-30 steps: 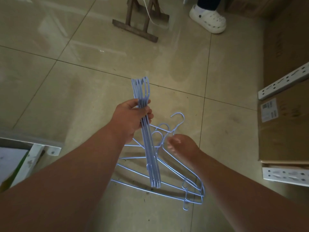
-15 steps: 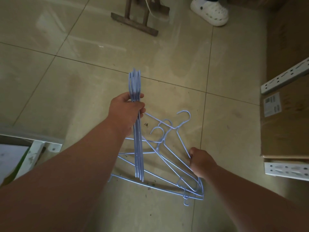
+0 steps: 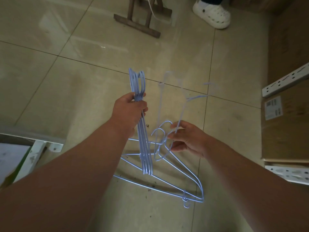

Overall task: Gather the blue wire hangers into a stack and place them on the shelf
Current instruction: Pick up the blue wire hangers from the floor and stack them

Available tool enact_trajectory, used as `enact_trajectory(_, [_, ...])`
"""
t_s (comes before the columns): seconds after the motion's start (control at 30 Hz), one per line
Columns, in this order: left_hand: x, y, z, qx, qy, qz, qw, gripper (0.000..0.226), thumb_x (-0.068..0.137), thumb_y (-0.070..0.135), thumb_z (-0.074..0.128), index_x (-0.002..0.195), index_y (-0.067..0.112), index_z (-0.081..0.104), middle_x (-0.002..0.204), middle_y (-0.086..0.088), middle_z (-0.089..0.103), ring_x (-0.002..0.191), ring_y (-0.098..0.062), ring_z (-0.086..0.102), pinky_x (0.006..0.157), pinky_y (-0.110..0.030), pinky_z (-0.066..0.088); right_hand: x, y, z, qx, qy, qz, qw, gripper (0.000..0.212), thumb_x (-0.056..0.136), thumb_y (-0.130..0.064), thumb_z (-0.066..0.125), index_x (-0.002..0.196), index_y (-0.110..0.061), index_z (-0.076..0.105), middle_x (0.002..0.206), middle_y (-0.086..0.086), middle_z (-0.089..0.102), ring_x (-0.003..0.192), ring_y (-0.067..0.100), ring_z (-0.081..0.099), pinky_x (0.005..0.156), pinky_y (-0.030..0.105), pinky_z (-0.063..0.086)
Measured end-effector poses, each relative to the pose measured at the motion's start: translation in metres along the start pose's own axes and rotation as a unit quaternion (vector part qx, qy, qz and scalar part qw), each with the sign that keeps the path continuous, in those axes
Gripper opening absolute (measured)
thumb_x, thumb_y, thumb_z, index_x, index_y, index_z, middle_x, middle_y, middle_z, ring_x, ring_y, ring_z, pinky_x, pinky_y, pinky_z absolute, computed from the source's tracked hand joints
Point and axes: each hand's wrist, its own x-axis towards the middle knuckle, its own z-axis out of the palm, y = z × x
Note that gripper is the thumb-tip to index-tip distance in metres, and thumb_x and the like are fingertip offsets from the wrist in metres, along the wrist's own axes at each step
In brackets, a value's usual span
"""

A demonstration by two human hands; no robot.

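Your left hand is clenched round a bundle of blue hangers, held upright above the floor, the hangers pressed flat together. Just right of it, your right hand pinches one blurred hanger by its wire between thumb and fingers; it rises from the hand toward the far side. More hangers lie overlapping on the floor below both hands, hooks pointing far. A shelf rail and a box sit at the right; a white shoe stands far right.
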Motion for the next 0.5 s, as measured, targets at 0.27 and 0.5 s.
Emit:
enact_trajectory(0.27, [0.001,-0.001,-0.001,0.006,-0.002,-0.021,1.000,0.039,0.077,0.006,0.073,0.113,0.020,0.078,0.083,-0.014,0.071,0.078,-0.030,0.069,0.076,-0.045,0.057,-0.016,-0.028,0.041,-0.126,-0.100,-0.023,0.987,0.057,0.092,0.007,0.071,0.142,-0.019,0.059,0.119,0.014,0.068,0.073,0.033,0.076,0.065,0.041,0.068])
enact_trajectory(0.5, [0.002,0.001,-0.001,-0.006,-0.008,-0.014,1.000,0.051,0.084,-0.004,0.072,0.125,0.026,0.072,0.085,-0.015,0.072,0.082,-0.032,0.070,0.088,-0.054,0.061,-0.020,-0.026,0.056,-0.191,-0.151,-0.026,0.970,0.042,0.093,0.009,0.069,0.132,-0.004,0.067,0.122,0.013,0.075,0.082,0.033,0.076,0.071,0.036,0.068])
